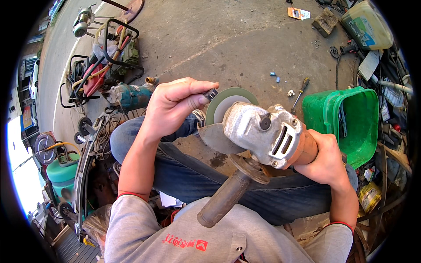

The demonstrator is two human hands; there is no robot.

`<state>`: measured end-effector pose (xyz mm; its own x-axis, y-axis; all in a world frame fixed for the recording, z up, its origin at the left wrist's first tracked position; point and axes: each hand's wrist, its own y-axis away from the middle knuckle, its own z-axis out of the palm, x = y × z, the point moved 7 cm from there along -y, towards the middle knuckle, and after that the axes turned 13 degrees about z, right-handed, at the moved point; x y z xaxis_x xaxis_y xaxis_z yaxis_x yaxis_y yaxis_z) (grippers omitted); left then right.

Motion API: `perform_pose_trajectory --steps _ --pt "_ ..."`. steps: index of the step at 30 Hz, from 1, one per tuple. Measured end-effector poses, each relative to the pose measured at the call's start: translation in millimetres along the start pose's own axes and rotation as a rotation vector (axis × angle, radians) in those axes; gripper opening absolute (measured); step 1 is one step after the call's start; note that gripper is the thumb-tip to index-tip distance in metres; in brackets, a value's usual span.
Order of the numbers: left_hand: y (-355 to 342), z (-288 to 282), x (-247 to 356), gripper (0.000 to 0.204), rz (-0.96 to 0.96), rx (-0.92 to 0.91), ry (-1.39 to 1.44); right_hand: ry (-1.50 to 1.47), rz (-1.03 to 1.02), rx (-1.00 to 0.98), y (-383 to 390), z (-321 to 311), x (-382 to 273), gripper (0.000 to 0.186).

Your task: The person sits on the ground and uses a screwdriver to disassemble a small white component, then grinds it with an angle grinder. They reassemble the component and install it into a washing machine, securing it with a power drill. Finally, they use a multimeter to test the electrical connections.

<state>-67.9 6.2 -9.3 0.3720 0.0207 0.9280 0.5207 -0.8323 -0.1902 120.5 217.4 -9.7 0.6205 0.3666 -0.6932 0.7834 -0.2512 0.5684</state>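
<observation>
My left hand [173, 105] is closed, pinching a small dark block [211, 94] between thumb and fingers. That block sits right at the rim of the green grinding disc [251, 97]; whether they touch I cannot tell. An angle grinder [258, 127], with a worn silver gear head and an orange body, lies across my lap area. Wrapped round its body is my right hand [322, 158], with part of the fingers hidden beneath. A metal guard [219, 138] covers the disc's near side, and the dark side handle [226, 197] points toward my chest.
At right stands an open green bucket [318, 114] with tools inside. A screwdriver [301, 93] and two small blue pieces [275, 76] lie on the concrete. Machines with black tube frames [105, 57] and a teal motor [130, 96] stand at left. A plastic jerrycan [368, 26] is far right.
</observation>
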Motion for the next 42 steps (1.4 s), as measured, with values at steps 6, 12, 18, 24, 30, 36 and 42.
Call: perform_pose_trajectory --steps 6,12,18,24,30,36,42 --pt "-0.1 0.1 0.6 0.026 0.003 -0.007 -0.013 -0.007 0.009 0.001 0.2 0.2 -0.2 0.029" --pt "-0.3 0.1 0.9 0.026 0.007 -0.004 -0.013 -0.001 0.008 -0.003 0.0 0.0 -1.0 0.028" --pt "-0.3 0.3 0.6 0.027 0.015 -0.001 -0.008 -0.011 -0.005 0.010 0.2 0.1 -0.8 0.027" --pt "0.3 0.2 0.6 0.027 0.017 0.003 -0.003 0.011 0.002 0.011 0.2 0.1 -2.3 0.026" --pt "0.8 0.2 0.1 0.026 0.018 -0.002 -0.010 0.014 0.002 0.008 0.5 0.8 -2.4 0.027" --pt "3.1 -2.1 -3.5 0.026 -0.027 0.030 0.021 -0.001 -0.003 0.002 0.1 -0.5 -1.5 0.030" --pt "1.9 -2.0 -2.6 0.025 -0.038 0.016 0.009 -0.038 0.007 -0.009 0.0 -1.1 0.1 0.031"
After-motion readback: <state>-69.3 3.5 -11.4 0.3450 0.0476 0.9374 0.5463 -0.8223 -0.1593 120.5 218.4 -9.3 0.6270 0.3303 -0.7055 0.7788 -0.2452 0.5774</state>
